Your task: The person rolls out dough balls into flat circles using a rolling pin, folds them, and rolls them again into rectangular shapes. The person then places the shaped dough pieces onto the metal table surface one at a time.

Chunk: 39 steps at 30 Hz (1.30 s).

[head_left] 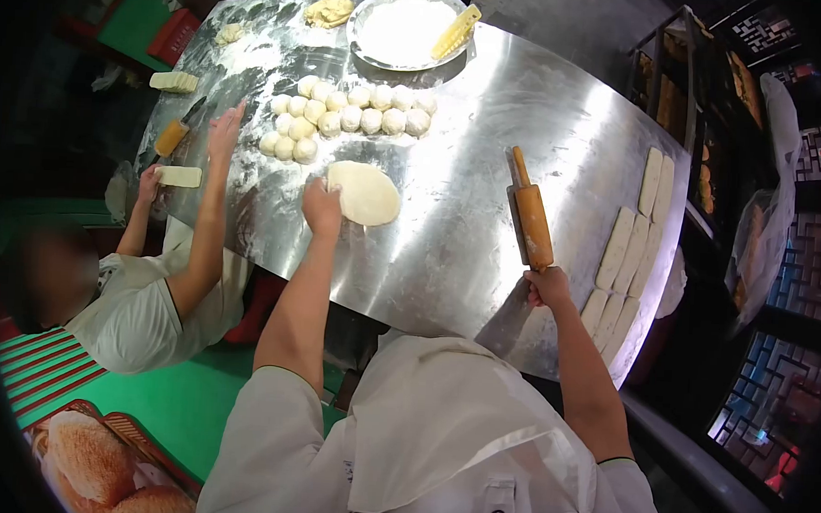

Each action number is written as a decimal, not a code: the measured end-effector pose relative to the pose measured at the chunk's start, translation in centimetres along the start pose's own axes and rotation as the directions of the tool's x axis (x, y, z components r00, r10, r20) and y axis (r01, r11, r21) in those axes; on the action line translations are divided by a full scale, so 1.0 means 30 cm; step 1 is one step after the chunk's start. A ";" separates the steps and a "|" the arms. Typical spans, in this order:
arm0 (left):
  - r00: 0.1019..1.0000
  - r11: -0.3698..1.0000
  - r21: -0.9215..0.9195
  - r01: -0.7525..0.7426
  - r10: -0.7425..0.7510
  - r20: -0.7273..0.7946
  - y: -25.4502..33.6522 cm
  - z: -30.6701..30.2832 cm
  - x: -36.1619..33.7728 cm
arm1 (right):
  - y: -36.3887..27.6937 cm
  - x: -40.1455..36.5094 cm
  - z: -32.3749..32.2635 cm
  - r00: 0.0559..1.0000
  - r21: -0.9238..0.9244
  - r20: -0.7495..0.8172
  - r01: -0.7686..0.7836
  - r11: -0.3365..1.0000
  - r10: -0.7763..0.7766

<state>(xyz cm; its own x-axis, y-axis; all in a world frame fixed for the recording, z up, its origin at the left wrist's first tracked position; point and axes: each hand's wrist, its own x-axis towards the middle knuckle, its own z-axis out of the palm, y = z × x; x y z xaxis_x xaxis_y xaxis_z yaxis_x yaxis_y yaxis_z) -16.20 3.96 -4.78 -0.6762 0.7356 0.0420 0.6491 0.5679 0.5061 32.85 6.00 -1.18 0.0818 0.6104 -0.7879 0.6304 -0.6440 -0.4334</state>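
A flat, rounded dough sheet [369,197] lies on the metal table in front of me. My left hand [323,205] pinches its left edge, the thumb on top. Off to the right, my right hand [548,287] is closed around the near handle of a wooden rolling pin [533,228], which points away from me over the table. Just beyond the sheet sit several dough balls [351,118] in rows, dusted with flour.
A metal bowl of flour [393,67] holds a yellow scraper [456,32]. Long dough strips [623,253] line the table's right edge. At left a co-worker's hand [149,183] holds a dough strip [180,177] near another rolling pin [171,139]. A rack [666,84] stands right.
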 end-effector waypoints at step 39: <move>0.796 0.814 -0.256 -0.522 0.572 0.198 0.461 -0.053 -0.371 | 0.056 -0.036 -0.008 0.977 -0.126 -0.094 0.177 0.976 -0.189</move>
<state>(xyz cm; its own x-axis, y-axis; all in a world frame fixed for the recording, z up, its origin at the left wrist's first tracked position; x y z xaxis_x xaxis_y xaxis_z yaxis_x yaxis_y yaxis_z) -0.25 3.04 3.12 -0.0974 0.9835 0.1523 0.7917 -0.0162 0.6107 34.01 4.37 -0.95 0.0330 0.7617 -0.6471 0.7272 -0.4625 -0.5073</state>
